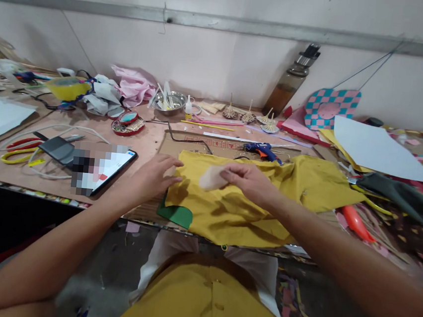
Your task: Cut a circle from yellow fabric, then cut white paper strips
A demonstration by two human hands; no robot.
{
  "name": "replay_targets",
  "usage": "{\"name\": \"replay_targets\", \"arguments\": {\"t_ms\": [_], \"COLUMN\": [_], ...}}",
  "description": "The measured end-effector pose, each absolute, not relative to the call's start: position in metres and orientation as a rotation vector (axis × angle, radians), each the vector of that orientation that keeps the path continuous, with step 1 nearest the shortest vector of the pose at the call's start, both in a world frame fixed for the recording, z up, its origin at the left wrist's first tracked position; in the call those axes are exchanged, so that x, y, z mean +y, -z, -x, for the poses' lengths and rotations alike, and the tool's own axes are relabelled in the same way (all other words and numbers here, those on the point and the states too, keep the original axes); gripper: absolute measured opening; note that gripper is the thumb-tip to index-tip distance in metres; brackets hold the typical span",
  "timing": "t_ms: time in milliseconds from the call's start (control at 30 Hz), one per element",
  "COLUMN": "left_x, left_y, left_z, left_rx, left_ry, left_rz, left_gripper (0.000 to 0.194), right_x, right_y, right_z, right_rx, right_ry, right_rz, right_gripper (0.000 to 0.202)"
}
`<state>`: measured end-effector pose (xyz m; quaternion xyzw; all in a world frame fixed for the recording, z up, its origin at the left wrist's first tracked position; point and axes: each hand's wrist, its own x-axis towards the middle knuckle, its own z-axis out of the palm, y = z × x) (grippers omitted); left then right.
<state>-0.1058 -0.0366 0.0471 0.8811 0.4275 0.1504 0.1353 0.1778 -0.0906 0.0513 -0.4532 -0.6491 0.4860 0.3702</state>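
Note:
A mustard-yellow cloth (pixel 235 220) lies rumpled over a cardboard sheet at the table's front edge. Above it, my right hand (pixel 249 179) pinches a small whitish, see-through piece (pixel 210 178), blurred and of a kind I cannot make out. My left hand (pixel 155 175) hovers at the cloth's left edge, thumb and fingers apart, holding nothing. From under the cloth's lower left corner a green piece (pixel 176 215) sticks out. Just behind the cloth rests a blue glue gun (pixel 262 150).
To the left lie a phone (pixel 115 171) and scissors (pixel 19 152) with red and yellow handles. A metal bowl (pixel 170 103) and a dark bottle (pixel 288 83) leaning on the wall stand behind. White paper (pixel 380 147) and an orange-red handled tool (pixel 357 223) are at right.

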Motion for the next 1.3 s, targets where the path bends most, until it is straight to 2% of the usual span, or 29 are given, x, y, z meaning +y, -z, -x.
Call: {"name": "replay_targets", "arguments": {"t_ms": [133,233,300,400,500,667,800,933,1067,1167,1300], "left_x": [-0.027,-0.022,-0.020,-0.016,-0.012,-0.010,-0.018,-0.026,-0.023,-0.019,-0.020], "left_y": [-0.032,-0.025,-0.023,-0.023,-0.024,-0.037,-0.050,-0.050,-0.045,-0.040,-0.036], "left_z": [0.095,0.100,0.106,0.110,0.107,0.098,0.092,0.089,0.094,0.099,0.103], "left_rx": [1.119,1.101,1.100,1.223,1.393,1.371,1.387,1.322,1.266,1.262,1.380], "left_ry": [-0.057,-0.044,-0.127,-0.311,-0.405,-0.274,-0.442,-0.579,-0.657,-0.720,-0.596], "left_rz": [-2.601,-2.601,-2.590,-2.556,-2.505,-2.433,-2.218,-1.714,-1.430,-1.507,-1.845], "left_gripper": [0.106,0.119,0.113,0.082,0.054,0.030,0.027,0.025,0.038,0.045,0.034], "right_x": [-0.056,-0.048,-0.049,-0.051,-0.047,-0.037,-0.037,-0.041,-0.047,-0.051,-0.059], "right_y": [-0.033,-0.009,0.004,0.012,0.012,0.017,0.023,0.024,0.019,0.016,0.017], "right_z": [-0.147,-0.129,-0.124,-0.124,-0.128,-0.132,-0.133,-0.134,-0.135,-0.135,-0.130], "right_rx": [-1.503,-1.690,-1.911,-2.027,-1.827,-1.476,-1.395,-1.347,-1.345,-1.464,-1.984], "right_ry": [-0.923,-0.642,-0.595,-0.616,-0.750,-0.923,-0.986,-1.005,-0.988,-0.841,-0.516], "right_rz": [1.102,1.051,0.998,0.995,1.092,1.164,1.117,1.064,1.043,1.034,0.845], "right_gripper": [0.034,0.030,0.031,0.030,0.027,0.031,0.034,0.036,0.031,0.028,0.028]}}
